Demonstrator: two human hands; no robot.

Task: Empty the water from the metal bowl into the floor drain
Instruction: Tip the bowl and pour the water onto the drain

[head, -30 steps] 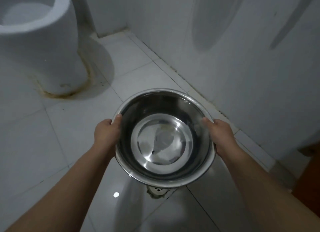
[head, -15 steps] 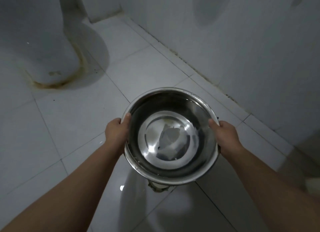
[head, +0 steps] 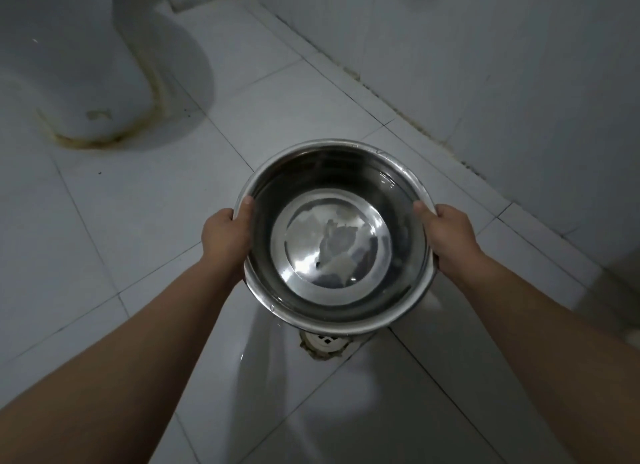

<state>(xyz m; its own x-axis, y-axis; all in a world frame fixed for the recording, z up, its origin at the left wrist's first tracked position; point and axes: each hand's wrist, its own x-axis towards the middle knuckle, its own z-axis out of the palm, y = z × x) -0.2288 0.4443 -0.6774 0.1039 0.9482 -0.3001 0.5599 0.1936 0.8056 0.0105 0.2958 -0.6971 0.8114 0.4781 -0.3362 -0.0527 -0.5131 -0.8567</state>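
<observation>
- The metal bowl (head: 337, 238) is held level above the white tiled floor (head: 138, 203), a little right of the middle of the view, mouth up.
- Water (head: 332, 252) lies in the bowl; its surface carries broken bright reflections over the flat round base and wet glints along the rim from 12 to 2 o'clock.
- The left hand (head: 227, 236) has its grip closed on the rim at the bowl's 9 o'clock: the thumb lies over the lip, pointing inward, and the fingers go under the outer wall, out of sight.
- The right hand (head: 450, 236) has its grip closed on the rim at the bowl's 3 o'clock in the same way, thumb over the lip and fingers hidden beneath.
- Both bare forearms run in from the bottom corners of the view.
- The floor drain (head: 325, 344) shows at the bowl's 6 o'clock, partly covered by the bowl's near edge; a white grate is visible, ringed by rough, stained grout.
- The floor around the drain looks glossy.
- A white toilet base (head: 79, 82) stands at 10 o'clock from the bowl, well apart, with a yellow-brown stain around its foot.
- A tiled wall (head: 502, 65) meets the floor along a line running from 12 to 3 o'clock.
</observation>
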